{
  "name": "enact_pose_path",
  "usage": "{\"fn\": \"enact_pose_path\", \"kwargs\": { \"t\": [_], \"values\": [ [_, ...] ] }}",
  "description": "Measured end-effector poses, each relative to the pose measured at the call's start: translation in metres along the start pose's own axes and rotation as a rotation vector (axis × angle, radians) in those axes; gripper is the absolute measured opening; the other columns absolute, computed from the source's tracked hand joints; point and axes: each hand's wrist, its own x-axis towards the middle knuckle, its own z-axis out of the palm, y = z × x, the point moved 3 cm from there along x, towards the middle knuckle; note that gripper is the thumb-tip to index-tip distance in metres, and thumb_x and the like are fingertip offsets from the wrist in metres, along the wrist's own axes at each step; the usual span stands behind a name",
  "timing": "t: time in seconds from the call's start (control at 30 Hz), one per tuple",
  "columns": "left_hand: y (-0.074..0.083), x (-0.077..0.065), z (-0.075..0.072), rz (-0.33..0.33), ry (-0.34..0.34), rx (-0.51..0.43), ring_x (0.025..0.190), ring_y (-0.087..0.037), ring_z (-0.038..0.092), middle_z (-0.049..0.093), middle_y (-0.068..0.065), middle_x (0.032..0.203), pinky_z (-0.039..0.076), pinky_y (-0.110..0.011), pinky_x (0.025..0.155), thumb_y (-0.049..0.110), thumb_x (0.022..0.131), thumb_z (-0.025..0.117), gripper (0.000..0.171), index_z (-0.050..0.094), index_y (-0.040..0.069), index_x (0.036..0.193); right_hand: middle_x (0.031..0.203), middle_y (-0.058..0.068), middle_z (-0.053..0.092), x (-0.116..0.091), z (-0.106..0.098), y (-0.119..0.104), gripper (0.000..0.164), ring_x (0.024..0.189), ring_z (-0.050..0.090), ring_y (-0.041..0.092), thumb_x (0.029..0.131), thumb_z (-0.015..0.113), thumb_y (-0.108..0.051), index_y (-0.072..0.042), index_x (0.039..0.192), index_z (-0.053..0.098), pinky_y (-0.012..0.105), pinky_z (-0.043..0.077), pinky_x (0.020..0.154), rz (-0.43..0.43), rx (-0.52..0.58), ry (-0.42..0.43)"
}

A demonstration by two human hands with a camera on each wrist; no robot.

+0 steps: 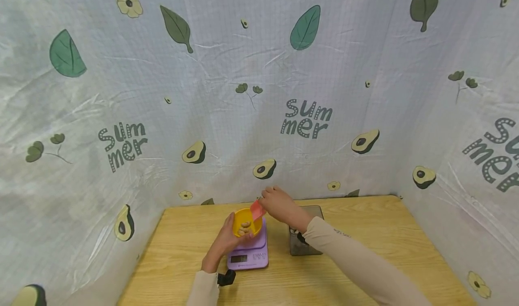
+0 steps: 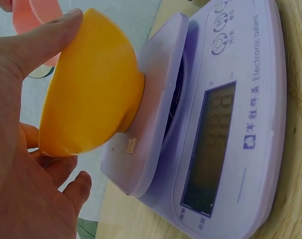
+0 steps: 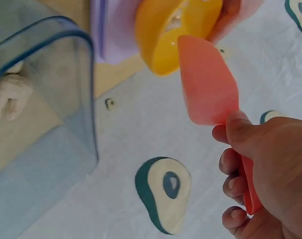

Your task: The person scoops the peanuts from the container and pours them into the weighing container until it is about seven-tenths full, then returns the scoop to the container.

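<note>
My left hand (image 1: 227, 236) holds a yellow bowl (image 2: 91, 89) at its rim, thumb on one side and fingers on the other. Several peanuts (image 1: 244, 228) in their shells lie inside the bowl. Directly beneath is a purple electronic scale (image 1: 259, 260); whether the bowl's foot rests fully on its pan (image 2: 151, 109) I cannot tell. With curled fingers my right hand (image 3: 280, 169) grips the handle of a pinkish-red scoop (image 3: 208, 82). The scoop's blade is tipped down at the bowl's right rim, and no peanuts show on the part in view.
To the right of the scale stands a clear grey plastic bin (image 1: 306, 249) with peanuts (image 3: 14, 92) in it, partly behind my right forearm. A small pale flake (image 2: 131, 145) lies on the scale pan. Patterned sheeting (image 1: 227, 130) hangs around the wooden table (image 1: 182, 252).
</note>
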Motion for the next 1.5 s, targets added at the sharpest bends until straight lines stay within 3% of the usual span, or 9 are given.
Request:
{"fn": "enact_pose_path", "kwargs": {
  "t": [0.17, 0.3, 0.43, 0.6, 0.77, 1.0, 1.27, 1.5],
  "values": [
    [0.002, 0.000, -0.001, 0.006, 0.001, -0.012, 0.138, -0.049, 0.038, 0.026, -0.032, 0.155, 0.033, -0.060, 0.113, 0.045, 0.078, 0.080, 0.112, 0.016, -0.010, 0.152, 0.103, -0.002, 0.069, -0.004, -0.001, 0.007, 0.022, 0.098, 0.060, 0.017, 0.091, 0.069, -0.016, -0.019, 0.112, 0.071, 0.033, 0.049, 0.086, 0.029, 0.073, 0.007],
    [0.002, 0.000, 0.000, 0.005, 0.000, -0.018, 0.139, -0.049, 0.037, 0.025, -0.032, 0.156, 0.032, -0.060, 0.114, 0.042, 0.078, 0.080, 0.112, 0.016, -0.011, 0.152, 0.099, -0.002, 0.068, -0.014, 0.005, 0.017, 0.017, 0.094, 0.060, 0.017, 0.097, 0.061, -0.025, -0.018, 0.110, 0.069, 0.036, 0.049, 0.083, 0.090, 0.266, 0.003],
    [0.001, 0.000, 0.001, -0.012, -0.001, -0.018, 0.142, -0.051, 0.030, 0.014, -0.032, 0.160, 0.029, -0.060, 0.116, 0.042, 0.077, 0.080, 0.116, 0.009, -0.009, 0.154, 0.101, -0.001, 0.068, -0.028, 0.019, 0.026, 0.023, 0.096, 0.062, 0.018, 0.100, 0.054, -0.031, -0.016, 0.112, 0.068, 0.038, 0.049, 0.083, 0.145, 0.445, 0.032],
    [0.000, 0.001, -0.001, -0.029, 0.042, -0.029, 0.145, -0.051, 0.022, 0.003, -0.027, 0.163, 0.024, -0.061, 0.117, 0.049, 0.079, 0.077, 0.119, 0.004, -0.003, 0.156, 0.101, 0.002, 0.068, -0.045, 0.030, 0.035, 0.024, 0.096, 0.063, 0.022, 0.101, 0.053, -0.027, -0.012, 0.113, 0.067, 0.042, 0.051, 0.087, 0.170, 0.544, 0.119],
    [0.004, 0.002, -0.006, 0.014, 0.098, -0.050, 0.146, -0.050, 0.022, 0.008, -0.025, 0.163, 0.025, -0.063, 0.116, 0.047, 0.082, 0.074, 0.111, 0.008, -0.001, 0.157, 0.102, 0.004, 0.070, -0.063, 0.028, 0.045, 0.023, 0.097, 0.065, 0.024, 0.100, 0.055, -0.025, -0.010, 0.113, 0.067, 0.045, 0.052, 0.088, 0.209, 0.586, 0.214],
    [0.022, 0.001, -0.013, 0.065, 0.120, -0.045, 0.148, -0.047, 0.021, 0.009, -0.019, 0.165, 0.025, -0.065, 0.115, 0.046, 0.086, 0.071, 0.101, 0.010, 0.009, 0.159, 0.102, 0.005, 0.069, -0.093, 0.027, 0.056, 0.021, 0.094, 0.064, 0.023, 0.098, 0.058, -0.020, -0.008, 0.113, 0.066, 0.043, 0.053, 0.080, 0.273, 0.640, 0.311],
    [0.059, 0.002, -0.015, 0.153, 0.150, -0.080, 0.149, -0.042, 0.021, 0.011, -0.012, 0.166, 0.023, -0.064, 0.117, 0.047, 0.083, 0.073, 0.102, 0.012, 0.017, 0.159, 0.102, 0.007, 0.070, -0.125, 0.030, 0.071, 0.019, 0.094, 0.065, 0.026, 0.098, 0.058, -0.016, -0.007, 0.113, 0.066, 0.043, 0.054, 0.078, 0.314, 0.614, 0.348],
    [0.097, 0.004, 0.000, 0.253, 0.108, -0.080, 0.151, -0.037, 0.020, 0.010, -0.006, 0.167, 0.025, -0.061, 0.117, 0.051, 0.084, 0.070, 0.100, 0.009, 0.026, 0.159, 0.098, 0.005, 0.069, -0.147, 0.026, 0.084, 0.016, 0.089, 0.064, 0.024, 0.096, 0.061, -0.014, -0.008, 0.110, 0.065, 0.042, 0.053, 0.074, 0.297, 0.532, 0.343]
  ]
}}
